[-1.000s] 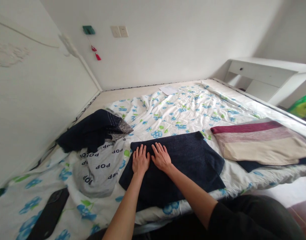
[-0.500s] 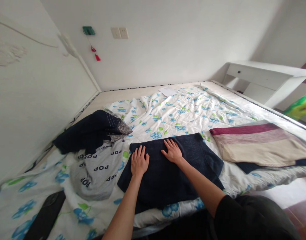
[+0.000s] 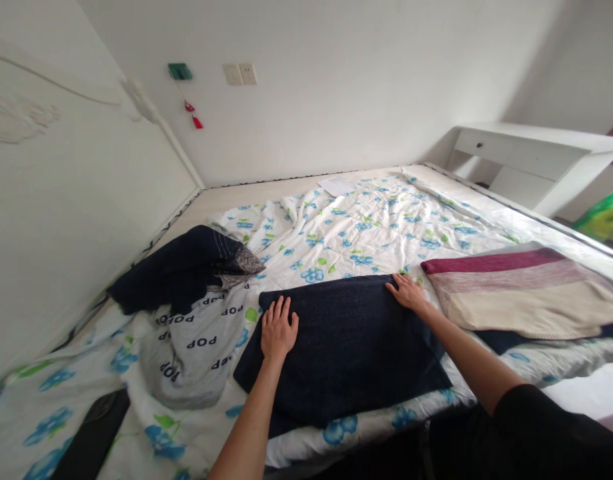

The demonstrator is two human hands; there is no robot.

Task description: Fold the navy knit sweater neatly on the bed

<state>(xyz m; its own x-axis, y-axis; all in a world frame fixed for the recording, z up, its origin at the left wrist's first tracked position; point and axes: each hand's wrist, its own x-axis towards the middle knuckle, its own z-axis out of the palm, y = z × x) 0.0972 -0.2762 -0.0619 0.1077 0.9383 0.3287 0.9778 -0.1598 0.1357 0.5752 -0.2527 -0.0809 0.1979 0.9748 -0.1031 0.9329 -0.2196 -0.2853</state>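
A folded dark navy garment (image 3: 346, 347) lies flat on the floral bedsheet (image 3: 366, 233) near the bed's front edge. My left hand (image 3: 277, 328) rests flat on its left part, fingers stretched out. At the garment's far right corner my right hand (image 3: 409, 292) presses flat with fingers spread. Neither hand holds anything.
A grey "POP" printed garment (image 3: 196, 350) and a dark navy bundle (image 3: 181, 267) lie to the left. A folded maroon-and-beige striped cloth (image 3: 516, 290) sits at the right. A black object (image 3: 93, 437) lies at the front left. A white desk (image 3: 536, 160) stands beyond the bed.
My right hand has slid rightward across the navy garment from beside my left hand to its far right corner. My left hand has stayed in place.
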